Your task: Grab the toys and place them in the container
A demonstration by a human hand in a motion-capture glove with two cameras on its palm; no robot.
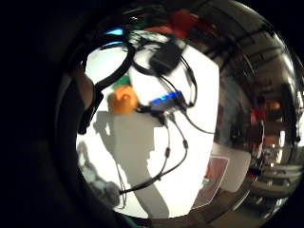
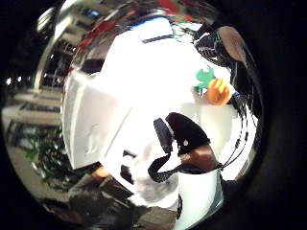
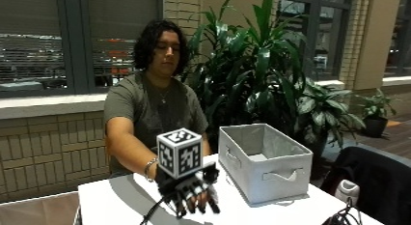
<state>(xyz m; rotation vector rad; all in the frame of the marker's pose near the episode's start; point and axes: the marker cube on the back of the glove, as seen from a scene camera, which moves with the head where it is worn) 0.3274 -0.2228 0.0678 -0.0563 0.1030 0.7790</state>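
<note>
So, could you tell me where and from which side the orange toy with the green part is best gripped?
Probably across the rounded orange body of the orange toy, coming down from above: it lies on the white table with open surface around it, apart from the green part beside it. The gloved right hand hovers with fingers hanging down, so a top-down grip looks natural.

Behind you runs a tan brick wall (image 3: pixel 38 138) with a grey stone ledge (image 3: pixel 45 103) under dark-framed windows (image 3: pixel 77 39); blinds (image 3: pixel 29 51) show through the glass. A tall leafy plant (image 3: pixel 257 65) stands behind the white table (image 3: pixel 122 205), with a smaller potted plant (image 3: pixel 376 111) further along by the far window. A dark chair (image 3: pixel 376 179) sits at the table's far corner.
</note>
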